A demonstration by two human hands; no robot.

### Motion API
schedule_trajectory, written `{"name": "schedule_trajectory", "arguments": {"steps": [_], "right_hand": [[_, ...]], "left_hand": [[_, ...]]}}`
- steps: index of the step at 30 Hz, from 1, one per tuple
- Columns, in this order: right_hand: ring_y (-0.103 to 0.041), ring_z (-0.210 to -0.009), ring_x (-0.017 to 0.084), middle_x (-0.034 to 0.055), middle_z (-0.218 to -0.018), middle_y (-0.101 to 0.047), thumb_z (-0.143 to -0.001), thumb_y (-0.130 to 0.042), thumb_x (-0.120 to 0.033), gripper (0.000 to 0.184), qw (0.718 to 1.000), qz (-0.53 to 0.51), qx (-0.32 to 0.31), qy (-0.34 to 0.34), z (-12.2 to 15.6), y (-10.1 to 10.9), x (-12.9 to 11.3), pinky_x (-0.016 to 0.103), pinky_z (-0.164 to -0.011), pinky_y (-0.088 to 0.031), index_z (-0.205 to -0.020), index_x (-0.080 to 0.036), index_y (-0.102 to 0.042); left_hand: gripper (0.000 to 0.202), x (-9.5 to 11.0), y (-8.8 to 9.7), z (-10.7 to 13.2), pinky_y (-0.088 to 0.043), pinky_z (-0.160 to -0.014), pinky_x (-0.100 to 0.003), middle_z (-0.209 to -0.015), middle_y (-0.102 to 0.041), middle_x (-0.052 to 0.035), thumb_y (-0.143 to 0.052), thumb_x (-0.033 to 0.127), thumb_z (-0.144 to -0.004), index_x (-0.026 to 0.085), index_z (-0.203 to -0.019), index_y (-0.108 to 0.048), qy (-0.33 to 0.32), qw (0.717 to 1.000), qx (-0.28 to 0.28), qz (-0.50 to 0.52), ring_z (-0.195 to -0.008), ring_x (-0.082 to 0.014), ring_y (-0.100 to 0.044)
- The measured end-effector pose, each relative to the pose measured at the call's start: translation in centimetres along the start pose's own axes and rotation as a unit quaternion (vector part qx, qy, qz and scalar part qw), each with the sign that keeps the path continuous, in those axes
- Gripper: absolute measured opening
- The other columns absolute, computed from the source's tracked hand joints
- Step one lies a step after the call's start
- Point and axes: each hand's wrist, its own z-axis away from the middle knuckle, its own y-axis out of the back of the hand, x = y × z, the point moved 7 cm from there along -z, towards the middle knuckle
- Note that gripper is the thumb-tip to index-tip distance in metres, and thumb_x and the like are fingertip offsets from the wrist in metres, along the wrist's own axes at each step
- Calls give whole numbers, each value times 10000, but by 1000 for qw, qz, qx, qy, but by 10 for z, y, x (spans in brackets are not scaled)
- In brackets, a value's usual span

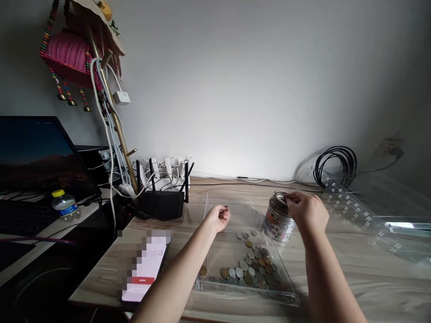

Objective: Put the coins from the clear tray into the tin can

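Observation:
My right hand [308, 210] is closed in a pinch at the top of a small patterned tin can [278, 220]; a coin seems to be between the fingertips at the can's opening. The can stands at the far right corner of a clear plastic tray [215, 202]. Several coins [253, 267] lie scattered in the tray's near half. My left hand [219, 217] hovers over the tray's far left part, fingers curled and pinched on something small and dark that I cannot make out.
A phone [144, 268] lies at the near left of the wooden desk. A black router [161, 199] and power strip sit behind. A water bottle [65, 205], laptop screen [33, 152], coiled black cable [335, 165] and clear plastic sheets [377, 211] surround the area.

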Motion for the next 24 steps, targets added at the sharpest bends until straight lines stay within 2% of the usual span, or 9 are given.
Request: {"name": "schedule_trajectory", "arguments": {"steps": [3,5,9,11,12,16,18,21,24], "right_hand": [[-533,-606,198,50,-656,-631,-590,-552,-335,223,992,-28,-105,-57,-15,-18,33,285,-516,-353,-738,-234,-685],[-532,-592,196,46,-631,-629,-593,-546,-344,226,992,-37,-115,-46,-18,-23,39,301,-540,-357,-730,-233,-688],[-517,-763,259,84,-726,-635,-658,-508,-369,249,999,28,10,31,-11,-4,14,393,-678,-334,-766,-227,-682],[-492,-847,260,100,-837,-627,-721,-464,-355,278,994,7,73,84,1,6,-11,392,-736,-321,-841,-197,-660],[-494,-846,240,100,-869,-620,-747,-442,-339,285,991,-23,69,115,8,4,-26,365,-742,-330,-868,-182,-647],[-523,-694,143,55,-850,-608,-779,-415,-316,273,949,-124,-162,241,50,-47,-86,231,-610,-370,-901,-200,-630],[-526,-657,127,40,-844,-599,-780,-412,-313,274,923,-122,-249,266,69,-72,-102,212,-564,-360,-921,-228,-631],[-529,-642,125,35,-809,-596,-785,-394,-310,283,913,-122,-287,264,76,-89,-104,211,-556,-358,-873,-233,-651],[-534,-640,131,38,-785,-611,-778,-388,-294,289,921,-134,-275,241,65,-89,-93,220,-581,-372,-888,-212,-642]], "left_hand": [[153,10,10,-5,-414,-442,-110,-560,-439,-3,-350,18,-731,123,-662,-438,-52,998,36,27,-469,-29,-464],[144,12,14,-6,-479,-525,-167,-593,-477,-31,-359,23,-723,125,-687,-453,-70,995,53,36,-544,-69,-528],[158,3,10,-8,-523,-613,-284,-713,-543,-118,-375,23,-695,86,-770,-498,-39,998,33,23,-705,-172,-598],[195,0,6,-7,-528,-634,-299,-750,-556,-137,-367,-3,-682,62,-798,-510,-28,1000,10,11,-750,-196,-607],[212,-1,5,-7,-529,-643,-294,-761,-562,-143,-359,-22,-677,50,-801,-515,-25,1000,-1,3,-767,-200,-610],[217,-3,-3,-6,-520,-673,-240,-775,-592,-150,-355,-52,-710,21,-783,-546,-36,996,-46,-60,-752,-167,-618],[188,-2,-6,-6,-514,-679,-224,-737,-604,-120,-394,-31,-731,28,-771,-568,-64,990,-60,-108,-675,-128,-614],[154,-4,-8,-5,-512,-662,-225,-668,-608,-85,-439,-10,-733,46,-730,-583,-74,980,-61,-173,-602,-108,-607],[155,-7,-7,-6,-514,-618,-229,-655,-615,-96,-424,18,-750,52,-703,-568,-52,982,-49,-174,-630,-139,-624]]}}
